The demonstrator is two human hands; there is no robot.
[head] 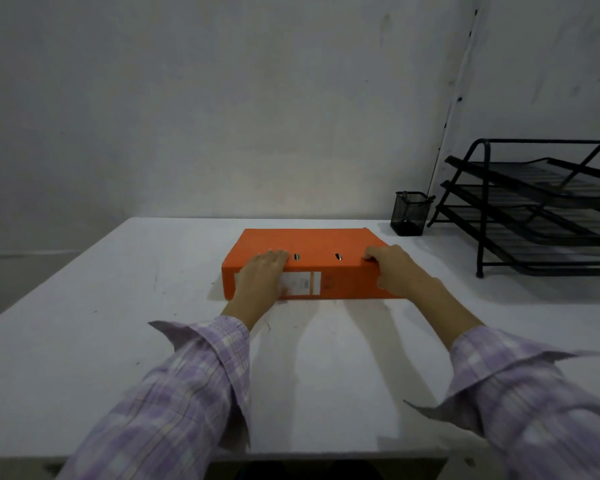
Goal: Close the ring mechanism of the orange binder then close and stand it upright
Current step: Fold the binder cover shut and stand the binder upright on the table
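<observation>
The orange binder (312, 258) lies flat and shut on the white table (84, 323), near the far edge, with its spine turned toward the person so the pale label (303, 282) on it faces them. Two small metal slots (338, 256) show on the top cover just behind the spine edge. The left hand (262, 277) is draped over the left part of the spine, palm against it and fingers spread flat onto the cover, covering part of the label; it presses rather than clasps. The right hand (395, 268) sits at the binder's right end, fingers curled over the top edge of the cover and thumb down the spine side, gripping that corner. Both arms reach forward in lilac checked sleeves (187, 386). Off to the right, well apart from the binder, a black mesh pen cup (409, 213) stands just beside a black three-tier wire tray rack (534, 209), both close to the grey wall
</observation>
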